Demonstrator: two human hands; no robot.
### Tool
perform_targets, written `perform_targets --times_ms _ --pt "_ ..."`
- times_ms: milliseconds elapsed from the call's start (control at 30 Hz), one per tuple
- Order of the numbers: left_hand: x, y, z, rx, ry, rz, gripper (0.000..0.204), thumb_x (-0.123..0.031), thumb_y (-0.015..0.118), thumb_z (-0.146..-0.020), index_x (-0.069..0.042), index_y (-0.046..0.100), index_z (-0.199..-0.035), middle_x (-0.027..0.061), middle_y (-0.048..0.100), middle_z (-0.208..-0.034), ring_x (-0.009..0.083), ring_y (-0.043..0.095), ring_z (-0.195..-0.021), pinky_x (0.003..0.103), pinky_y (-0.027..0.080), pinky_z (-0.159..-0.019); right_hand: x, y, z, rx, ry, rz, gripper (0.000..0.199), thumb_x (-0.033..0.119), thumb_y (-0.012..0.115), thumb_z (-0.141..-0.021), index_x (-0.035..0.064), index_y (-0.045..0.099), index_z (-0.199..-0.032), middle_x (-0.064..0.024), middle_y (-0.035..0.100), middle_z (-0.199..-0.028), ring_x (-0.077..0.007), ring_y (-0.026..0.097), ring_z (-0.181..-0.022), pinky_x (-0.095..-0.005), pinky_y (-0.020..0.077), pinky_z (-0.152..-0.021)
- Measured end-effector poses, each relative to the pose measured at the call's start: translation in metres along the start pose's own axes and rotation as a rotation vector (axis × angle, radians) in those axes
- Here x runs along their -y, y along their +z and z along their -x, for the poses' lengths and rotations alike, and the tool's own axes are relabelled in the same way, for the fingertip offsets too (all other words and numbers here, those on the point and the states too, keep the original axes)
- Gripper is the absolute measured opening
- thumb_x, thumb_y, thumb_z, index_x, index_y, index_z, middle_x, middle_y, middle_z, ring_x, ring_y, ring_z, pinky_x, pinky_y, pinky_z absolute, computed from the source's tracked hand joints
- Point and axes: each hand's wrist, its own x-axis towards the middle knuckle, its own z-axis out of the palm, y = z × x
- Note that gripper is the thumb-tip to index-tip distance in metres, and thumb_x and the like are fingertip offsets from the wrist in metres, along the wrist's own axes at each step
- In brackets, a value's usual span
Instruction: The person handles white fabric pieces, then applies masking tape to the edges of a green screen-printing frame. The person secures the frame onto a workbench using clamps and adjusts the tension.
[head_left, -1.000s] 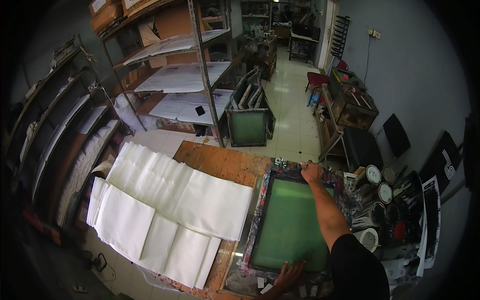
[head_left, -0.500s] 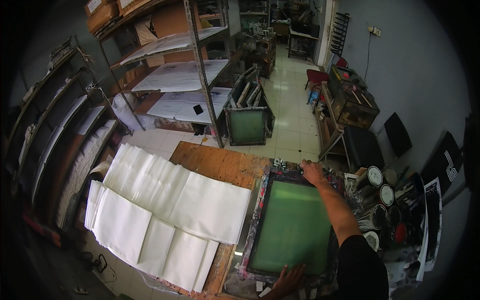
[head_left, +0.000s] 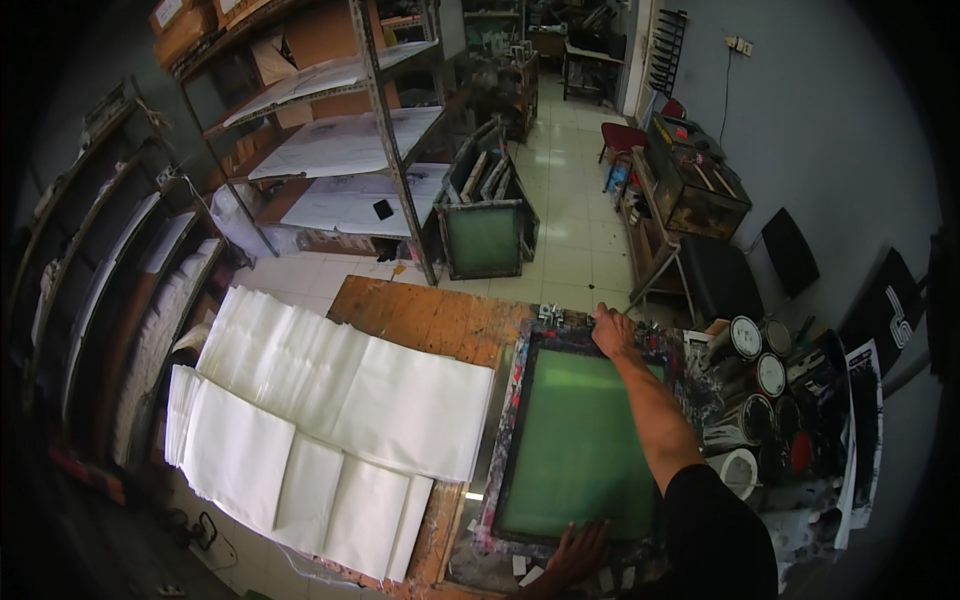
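A screen printing frame (head_left: 570,445) with green mesh and a dark, ink-stained border lies flat on the wooden table. My right hand (head_left: 612,333) reaches across to the frame's far edge, between small metal clamps (head_left: 550,314). Its fingers are bent together there; what they pinch is too small to make out. My left hand (head_left: 580,548) rests on the frame's near edge with its fingers stretched out over the border and mesh. Left of the frame, overlapping stacks of white sheets (head_left: 410,405) lie fanned out on the table.
Paint cans (head_left: 744,337) crowd the table's right side. Shelves with white sheets (head_left: 345,140) stand at the back left, and more frames (head_left: 484,240) lean on the floor behind the table. A black chair (head_left: 715,280) is beyond the cans, near the wall.
The whole view has shifted slightly, so the room appears a little further left and higher. My right hand stays at the frame's far edge and my left hand at its near edge.
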Motion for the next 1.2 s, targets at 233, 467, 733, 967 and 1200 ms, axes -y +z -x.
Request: perform_targets --times_ms 233,467,733,967,1200 --pt "0.001 -0.004 0.001 0.084 0.026 -0.072 0.061 -0.052 0.054 -0.098 -0.013 0.055 -0.145 0.0054 0.057 -0.147 0.0205 0.056 -0.129 0.059 0.027 -0.118 0.014 0.003 0.000 -0.014 0.119 0.023 0.023 0.012 0.063 -0.093 0.0050 0.067 -0.115 -0.0218 0.073 -0.095 -0.0398 0.073 -0.088 -0.0511 0.0562 -0.078" --pt "0.002 -0.001 0.003 0.050 0.058 -0.110 0.064 -0.054 0.055 -0.097 -0.013 0.054 -0.146 0.0062 0.056 -0.147 0.0210 0.055 -0.130 0.059 0.028 -0.117 0.017 0.006 -0.002 -0.067 0.164 0.025 0.027 0.016 0.062 -0.091 0.0071 0.065 -0.117 -0.0186 0.073 -0.095 -0.0387 0.073 -0.091 -0.0514 0.0583 -0.077" --pt "-0.004 -0.010 -0.012 0.085 -0.106 -0.034 0.061 -0.051 0.061 -0.094 -0.013 0.057 -0.141 0.0041 0.063 -0.132 0.0160 0.058 -0.124 0.056 0.031 -0.116 -0.004 -0.005 0.015 -0.494 0.022 0.153 0.035 0.031 0.062 -0.098 0.0075 0.065 -0.124 -0.0166 0.071 -0.106 -0.0371 0.069 -0.093 -0.0536 0.0526 -0.083" --pt "-0.002 -0.019 -0.019 0.057 -0.071 0.003 0.059 -0.047 0.062 -0.094 -0.013 0.057 -0.142 0.0035 0.064 -0.131 0.0147 0.059 -0.124 0.054 0.032 -0.116 -0.093 -0.029 0.020 0.019 0.320 0.150 0.025 0.025 0.061 -0.096 0.0049 0.076 -0.102 -0.0184 0.074 -0.093 -0.0402 0.071 -0.090 -0.0510 0.0548 -0.080" --pt "0.001 0.005 0.000 0.120 -0.055 -0.083 0.061 -0.050 0.053 -0.099 -0.013 0.051 -0.148 0.0047 0.058 -0.141 0.0163 0.053 -0.133 0.054 0.029 -0.116 -0.074 -0.014 0.022 -0.066 0.406 0.142 0.021 0.018 0.060 -0.094 0.0099 0.078 -0.099 -0.0172 0.075 -0.100 -0.0330 0.075 -0.094 -0.0459 0.0586 -0.080"
